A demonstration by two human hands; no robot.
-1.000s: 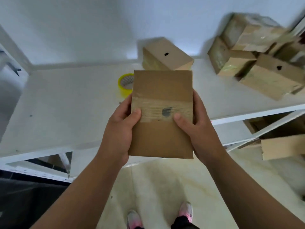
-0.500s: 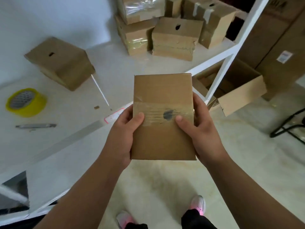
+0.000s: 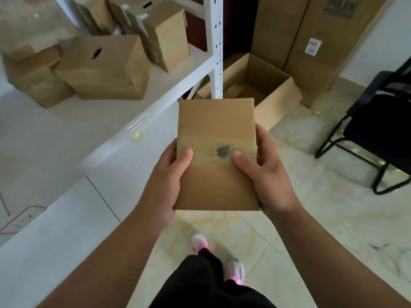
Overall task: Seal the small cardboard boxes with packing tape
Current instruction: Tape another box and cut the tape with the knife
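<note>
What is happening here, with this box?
Someone standing beside a white shelf holds a small cardboard box, the left hand and the right hand gripping its sides, thumbs resting on a strip of tape across its top. More boxes sit on the shelf, and an open box is on the floor.

Matt brown cardboard box (image 3: 216, 156) banded with glossy clear tape (image 3: 213, 148), above polished marble-look floor tiles (image 3: 322, 218).

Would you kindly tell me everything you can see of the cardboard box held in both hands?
The box is plain brown cardboard, rectangular, held above the floor with its broad face toward the camera. A strip of clear tape crosses its middle over a dark mark. The left hand and right hand grip its sides, thumbs on the tape.
</note>
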